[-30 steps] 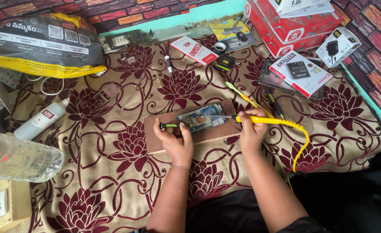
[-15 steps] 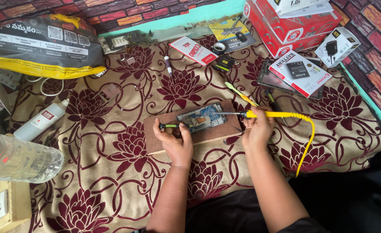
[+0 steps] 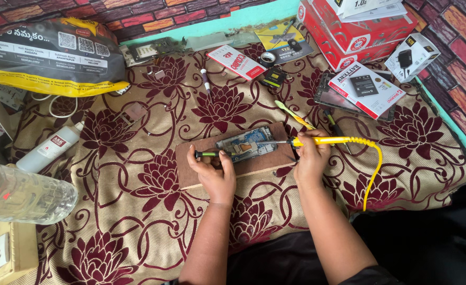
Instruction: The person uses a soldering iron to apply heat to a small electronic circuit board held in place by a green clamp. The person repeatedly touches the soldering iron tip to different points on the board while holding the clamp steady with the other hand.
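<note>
Working over a brown board point(image 3: 206, 168) on the flowered cloth point(image 3: 138, 211), we pinch a green-handled tool point(image 3: 205, 154) in the curled left hand point(image 3: 215, 170), steadying the opened phone point(image 3: 246, 144) at the board's middle. Our right hand point(image 3: 311, 156) is closed round a yellow soldering iron point(image 3: 322, 141) — tip at the phone. Beyond lie red cartons point(image 3: 349, 26), a white flat box point(image 3: 363, 87) with a dark panel, a small white box point(image 3: 413, 56) and a black-and-yellow bag point(image 3: 48, 53) — far left.
</note>
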